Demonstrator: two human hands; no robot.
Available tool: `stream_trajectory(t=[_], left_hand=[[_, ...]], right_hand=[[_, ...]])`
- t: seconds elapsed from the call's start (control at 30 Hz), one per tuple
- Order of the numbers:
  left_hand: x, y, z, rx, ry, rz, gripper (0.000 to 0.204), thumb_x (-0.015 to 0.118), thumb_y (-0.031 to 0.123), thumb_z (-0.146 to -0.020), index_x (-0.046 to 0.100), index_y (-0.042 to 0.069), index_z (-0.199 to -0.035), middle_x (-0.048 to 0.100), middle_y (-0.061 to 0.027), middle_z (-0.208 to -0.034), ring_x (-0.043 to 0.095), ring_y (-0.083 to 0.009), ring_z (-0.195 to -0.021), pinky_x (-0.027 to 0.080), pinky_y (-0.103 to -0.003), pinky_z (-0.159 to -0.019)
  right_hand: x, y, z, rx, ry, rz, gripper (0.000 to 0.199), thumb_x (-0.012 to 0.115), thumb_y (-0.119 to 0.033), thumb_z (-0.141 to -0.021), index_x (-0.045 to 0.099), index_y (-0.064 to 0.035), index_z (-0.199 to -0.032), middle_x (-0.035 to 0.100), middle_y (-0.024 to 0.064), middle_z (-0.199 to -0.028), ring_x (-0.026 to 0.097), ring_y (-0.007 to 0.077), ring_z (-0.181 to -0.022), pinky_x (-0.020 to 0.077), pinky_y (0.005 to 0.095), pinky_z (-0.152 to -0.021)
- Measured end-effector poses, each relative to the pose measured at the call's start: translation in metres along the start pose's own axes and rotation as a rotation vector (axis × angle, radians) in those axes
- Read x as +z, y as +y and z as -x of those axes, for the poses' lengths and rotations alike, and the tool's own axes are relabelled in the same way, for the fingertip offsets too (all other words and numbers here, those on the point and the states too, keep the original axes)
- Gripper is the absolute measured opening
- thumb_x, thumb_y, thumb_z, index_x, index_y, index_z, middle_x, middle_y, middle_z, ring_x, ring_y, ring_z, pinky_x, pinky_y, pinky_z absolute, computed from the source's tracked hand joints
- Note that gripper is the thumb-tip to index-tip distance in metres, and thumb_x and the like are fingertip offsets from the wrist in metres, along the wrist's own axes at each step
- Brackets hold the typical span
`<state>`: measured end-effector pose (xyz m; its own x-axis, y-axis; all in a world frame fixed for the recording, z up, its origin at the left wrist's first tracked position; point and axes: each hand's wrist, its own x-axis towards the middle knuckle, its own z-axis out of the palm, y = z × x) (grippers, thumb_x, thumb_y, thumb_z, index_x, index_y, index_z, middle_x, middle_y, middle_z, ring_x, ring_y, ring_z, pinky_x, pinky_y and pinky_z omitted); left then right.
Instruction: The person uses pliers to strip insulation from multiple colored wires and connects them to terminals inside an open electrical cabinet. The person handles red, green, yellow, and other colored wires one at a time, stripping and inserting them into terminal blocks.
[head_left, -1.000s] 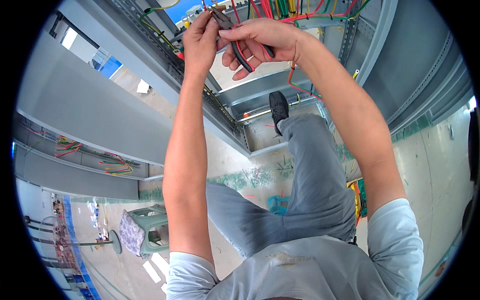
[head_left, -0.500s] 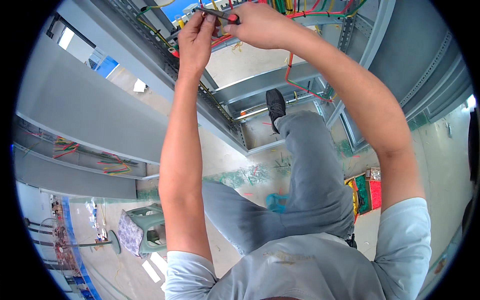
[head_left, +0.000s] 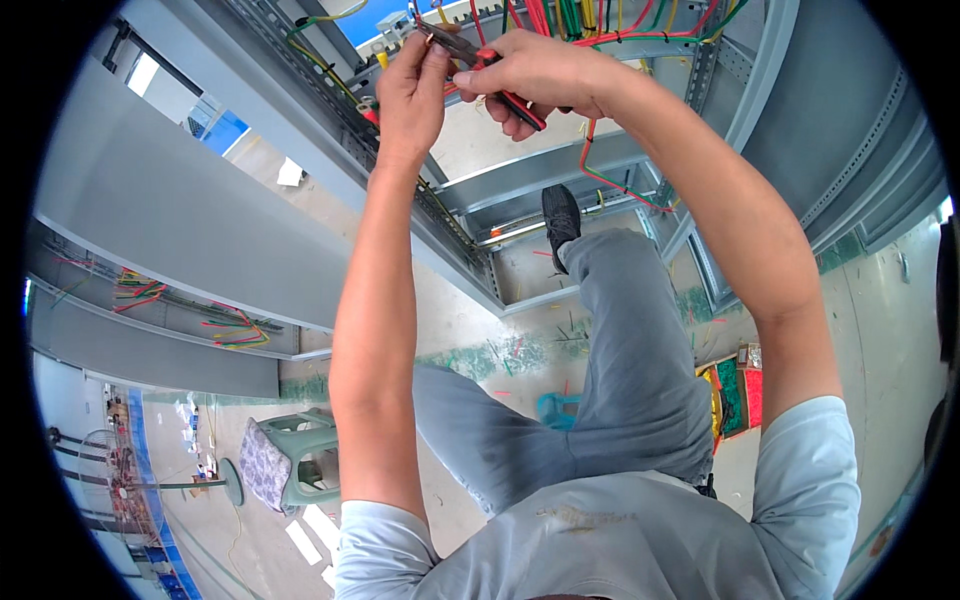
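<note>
Both arms reach up to the top of an open grey electrical cabinet [head_left: 500, 190]. My right hand [head_left: 545, 75] grips a pair of pliers with red and black handles [head_left: 495, 75]; its jaws point left toward my left hand. My left hand [head_left: 412, 85] pinches a thin wire end right at the plier tip. Bundles of red, green and yellow wires [head_left: 570, 20] hang just behind the hands. A loose red wire [head_left: 600, 165] loops down below my right hand.
My right foot in a black shoe [head_left: 562, 215] rests on the cabinet's lower frame. A green stool [head_left: 295, 465] stands on the floor at lower left, a standing fan [head_left: 120, 490] beyond it. A box of coloured parts [head_left: 735, 385] lies at right. Wire scraps litter the floor.
Both hands rose toward the upper wire bundles, then settled slightly lower. The pliers swung from hanging down in my right hand to pointing left at the wire that my left hand pinches.
</note>
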<state>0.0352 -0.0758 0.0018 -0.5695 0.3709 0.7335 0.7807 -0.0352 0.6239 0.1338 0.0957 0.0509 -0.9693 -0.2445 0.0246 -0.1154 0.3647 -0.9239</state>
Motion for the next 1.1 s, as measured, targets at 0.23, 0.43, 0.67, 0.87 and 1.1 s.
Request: stream_trajectory(t=[0.23, 0.43, 0.67, 0.87, 1.1], left_hand=[[0.005, -0.002, 0.000, 0.052, 0.060, -0.065, 0.024, 0.054, 0.018, -0.107, 0.066, 0.002, -0.121, 0.069, -0.0049, -0.091, 0.061, -0.0098, -0.079, 0.052, -0.027, -0.074], [0.005, -0.002, 0.005, 0.030, 0.060, -0.126, 0.026, 0.051, 0.018, -0.109, 0.065, 0.001, -0.122, 0.069, -0.0026, -0.097, 0.062, -0.0088, -0.085, 0.050, -0.026, -0.078], [0.013, -0.007, 0.016, 0.089, 0.216, -0.227, 0.019, 0.052, 0.013, -0.108, 0.064, 0.001, -0.115, 0.071, -0.0045, -0.099, 0.064, -0.0116, -0.089, 0.052, -0.028, -0.082], [0.017, -0.003, 0.024, 0.081, 0.253, -0.093, 0.018, 0.051, 0.010, -0.107, 0.063, 0.000, -0.117, 0.071, -0.0078, -0.105, 0.064, -0.0135, -0.094, 0.053, -0.029, -0.083], [0.010, -0.015, 0.014, 0.041, 0.128, 0.011, 0.026, 0.055, 0.017, -0.107, 0.064, -0.003, -0.122, 0.071, -0.0086, -0.108, 0.070, -0.0176, -0.097, 0.055, -0.030, -0.087]], right_hand=[[0.004, 0.004, -0.003, -0.067, 0.082, 0.108, 0.035, 0.062, -0.033, -0.101, 0.060, -0.0002, -0.090, 0.059, 0.0050, -0.067, 0.061, 0.0147, -0.056, 0.0493, 0.0304, -0.049], [0.007, 0.004, -0.001, -0.026, 0.107, 0.147, 0.030, 0.064, -0.029, -0.098, 0.056, -0.0023, -0.087, 0.050, 0.0009, -0.065, 0.048, 0.0111, -0.050, 0.0405, 0.0309, -0.044], [0.022, -0.001, 0.010, 0.024, -0.041, -0.199, 0.029, 0.067, -0.028, -0.096, 0.051, -0.0094, -0.080, 0.041, -0.0026, -0.064, 0.039, 0.0083, -0.051, 0.0364, 0.0285, -0.045], [0.036, -0.002, 0.015, 0.022, -0.242, -0.561, 0.033, 0.070, -0.030, -0.097, 0.049, -0.0118, -0.079, 0.040, -0.0038, -0.066, 0.038, 0.0079, -0.055, 0.0376, 0.0279, -0.048], [0.018, 0.027, 0.003, -0.001, -0.137, -0.423, 0.027, 0.068, -0.033, -0.097, 0.059, -0.0087, -0.090, 0.059, 0.0009, -0.074, 0.057, 0.0122, -0.062, 0.0511, 0.0318, -0.056]])
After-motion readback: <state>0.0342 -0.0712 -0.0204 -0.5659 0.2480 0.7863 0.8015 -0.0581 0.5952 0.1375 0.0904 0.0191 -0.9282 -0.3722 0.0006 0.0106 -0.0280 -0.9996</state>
